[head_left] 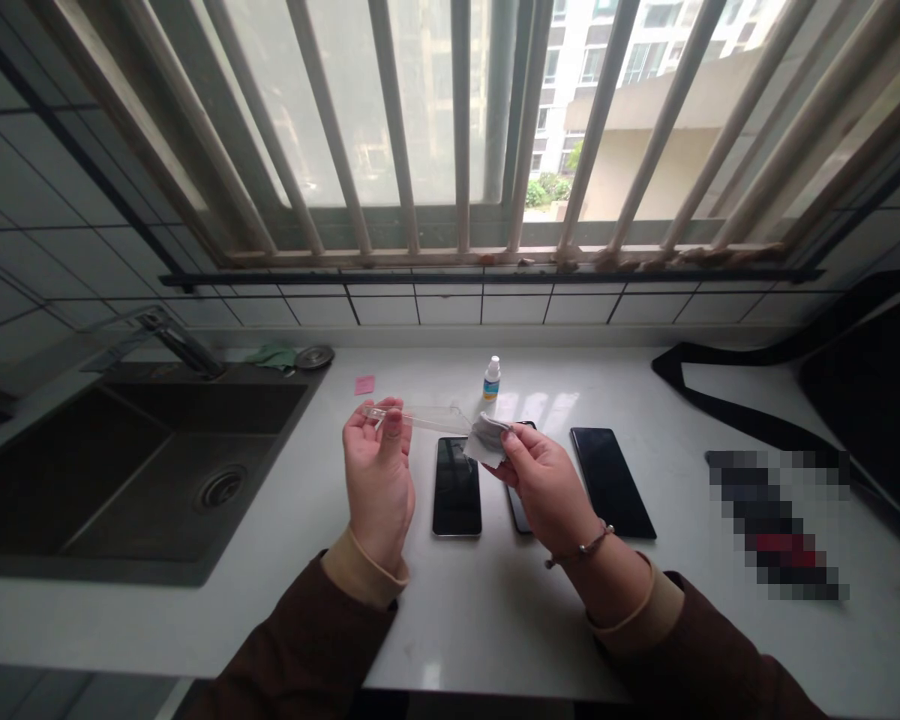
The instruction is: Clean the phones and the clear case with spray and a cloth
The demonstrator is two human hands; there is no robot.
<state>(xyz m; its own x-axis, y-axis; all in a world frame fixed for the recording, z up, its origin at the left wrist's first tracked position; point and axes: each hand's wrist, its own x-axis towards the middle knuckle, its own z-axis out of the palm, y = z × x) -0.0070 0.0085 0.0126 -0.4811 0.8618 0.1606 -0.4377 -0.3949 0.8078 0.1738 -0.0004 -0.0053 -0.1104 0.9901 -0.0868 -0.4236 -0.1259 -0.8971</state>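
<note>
You're holding the clear sheet (427, 417) up over the bench (495, 610), above the phones (457, 485), with your left hand (379, 470) grip pinching one end to keep it level, while your right hand (544, 480) grip is pinching a cloth (486, 438) against the other end.

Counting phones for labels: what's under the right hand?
A dark phone on the counter; only its top corner and lower end show. The right hand and grey cloth cover the rest.
</note>
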